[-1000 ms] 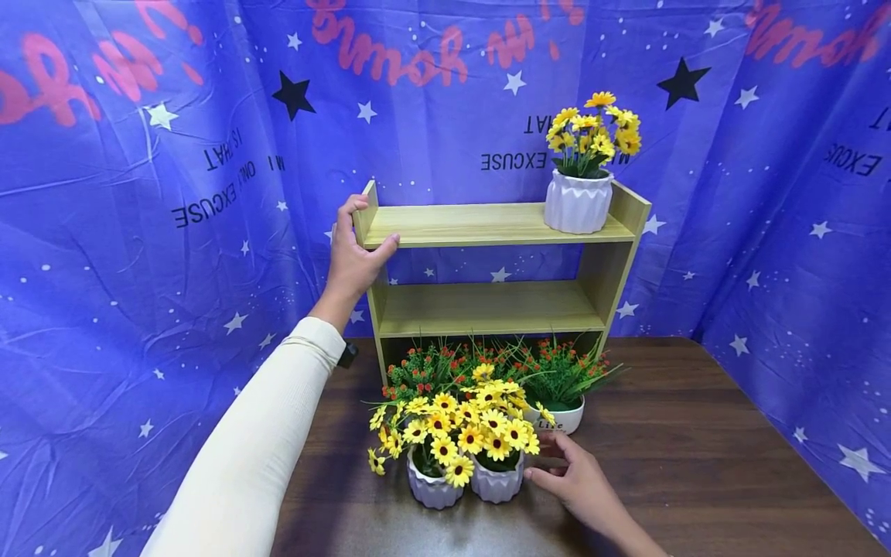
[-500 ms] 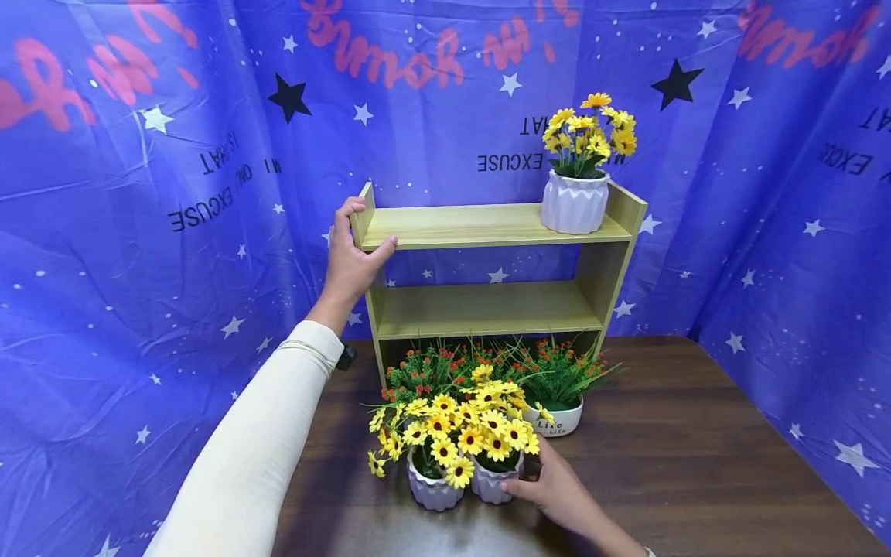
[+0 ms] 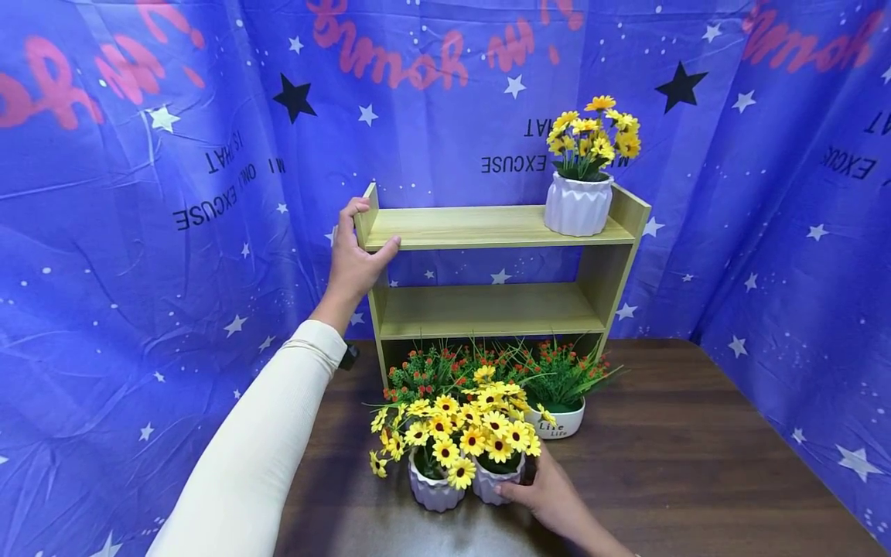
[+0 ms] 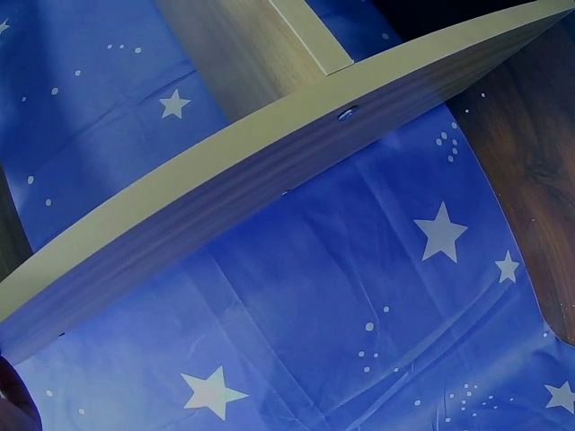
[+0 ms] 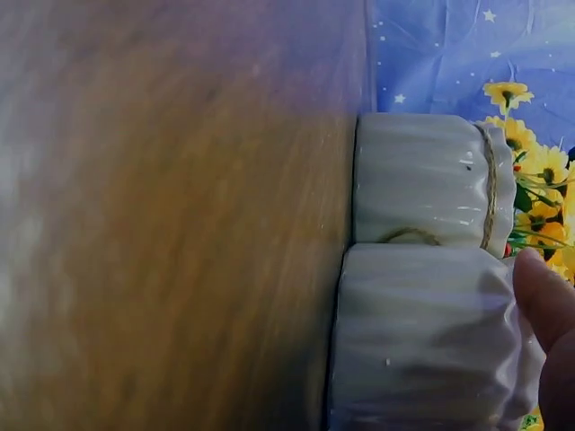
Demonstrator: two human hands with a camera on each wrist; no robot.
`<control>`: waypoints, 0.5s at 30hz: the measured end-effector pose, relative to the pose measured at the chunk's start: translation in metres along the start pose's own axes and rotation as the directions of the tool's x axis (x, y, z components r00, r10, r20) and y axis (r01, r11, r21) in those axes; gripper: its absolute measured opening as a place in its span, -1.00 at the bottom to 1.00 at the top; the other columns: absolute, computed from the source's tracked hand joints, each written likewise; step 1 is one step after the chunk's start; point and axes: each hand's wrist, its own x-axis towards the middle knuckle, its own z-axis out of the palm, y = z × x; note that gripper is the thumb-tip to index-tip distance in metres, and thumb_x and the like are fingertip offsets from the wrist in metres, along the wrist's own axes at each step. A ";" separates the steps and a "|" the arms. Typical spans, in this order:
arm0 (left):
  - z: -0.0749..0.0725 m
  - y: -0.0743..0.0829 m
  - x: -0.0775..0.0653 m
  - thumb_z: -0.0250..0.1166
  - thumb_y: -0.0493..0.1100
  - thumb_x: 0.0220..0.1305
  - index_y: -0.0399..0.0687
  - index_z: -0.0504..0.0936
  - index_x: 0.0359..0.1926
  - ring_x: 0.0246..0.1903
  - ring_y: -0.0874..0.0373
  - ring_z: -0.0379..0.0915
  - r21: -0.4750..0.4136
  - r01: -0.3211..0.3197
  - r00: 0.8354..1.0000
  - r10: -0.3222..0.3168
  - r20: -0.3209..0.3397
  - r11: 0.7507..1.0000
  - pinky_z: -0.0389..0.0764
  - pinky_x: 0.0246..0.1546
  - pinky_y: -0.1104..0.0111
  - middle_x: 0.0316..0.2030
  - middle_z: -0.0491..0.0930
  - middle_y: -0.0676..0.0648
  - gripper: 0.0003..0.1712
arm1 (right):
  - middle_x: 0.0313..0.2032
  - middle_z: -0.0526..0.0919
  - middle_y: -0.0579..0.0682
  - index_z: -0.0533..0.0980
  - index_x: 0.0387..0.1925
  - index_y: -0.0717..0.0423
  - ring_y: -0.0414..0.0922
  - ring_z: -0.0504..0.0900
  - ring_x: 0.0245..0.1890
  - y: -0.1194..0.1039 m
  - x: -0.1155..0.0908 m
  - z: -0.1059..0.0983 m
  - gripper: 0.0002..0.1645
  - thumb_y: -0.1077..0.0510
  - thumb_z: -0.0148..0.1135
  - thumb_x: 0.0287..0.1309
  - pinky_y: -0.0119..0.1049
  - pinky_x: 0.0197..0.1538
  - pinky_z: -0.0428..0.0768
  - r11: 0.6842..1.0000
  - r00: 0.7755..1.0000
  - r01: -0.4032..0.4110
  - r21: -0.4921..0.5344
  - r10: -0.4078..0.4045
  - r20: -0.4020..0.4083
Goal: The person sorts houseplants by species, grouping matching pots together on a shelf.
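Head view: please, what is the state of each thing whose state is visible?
Wooden shelf: standing upright.
Top daisy pot: upright atop the shelf, right end.
Left front daisy pot: upright on table.
Right front daisy pot: upright on table.
Right hand: gripping that pot.
Left hand: holding the shelf's upper left corner.
White "Life" planter: upright on table.

The white pot [image 3: 561, 425] beyond the right hand [image 3: 553, 495] reads "Life"; the curtain [image 3: 445, 124] behind, upside down, "ONLY EXCUSE", "IS THAT", "i'm young".
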 end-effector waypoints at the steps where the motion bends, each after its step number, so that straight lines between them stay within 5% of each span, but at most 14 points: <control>1: 0.001 0.000 -0.001 0.50 -0.23 0.00 -0.14 0.30 0.16 0.17 -0.03 0.22 -0.003 0.000 1.000 0.000 -0.001 1.000 0.22 0.19 0.19 0.32 0.35 -0.11 -0.27 | 0.11 0.58 0.15 0.31 0.29 0.21 0.10 0.51 0.14 0.000 -0.001 0.000 0.08 0.05 0.67 -0.29 0.13 0.23 0.35 1.000 1.000 -0.004 -0.003 0.004 -0.001; 9: 0.000 -0.002 0.000 0.49 -0.23 0.00 -0.20 0.29 0.15 0.19 -0.03 0.21 -0.001 -0.029 1.000 0.029 -0.007 1.000 0.19 0.21 0.20 0.33 0.35 -0.09 -0.27 | 0.19 0.53 0.22 0.28 0.36 0.19 0.18 0.44 0.22 0.002 -0.002 0.001 0.09 -0.05 0.61 -0.17 0.20 0.27 0.28 1.000 1.000 -0.015 -0.028 0.014 -0.007; 15: 0.001 -0.002 0.000 0.49 -0.23 0.01 -0.21 0.30 0.16 0.20 -0.04 0.21 0.000 -0.018 1.000 0.018 -0.003 1.000 0.20 0.21 0.20 0.34 0.34 -0.06 -0.27 | 0.18 0.56 0.14 0.33 0.34 0.16 0.11 0.46 0.22 0.002 -0.006 0.000 -0.05 0.08 0.57 -0.10 0.16 0.27 0.30 0.994 0.999 -0.053 0.099 0.053 0.002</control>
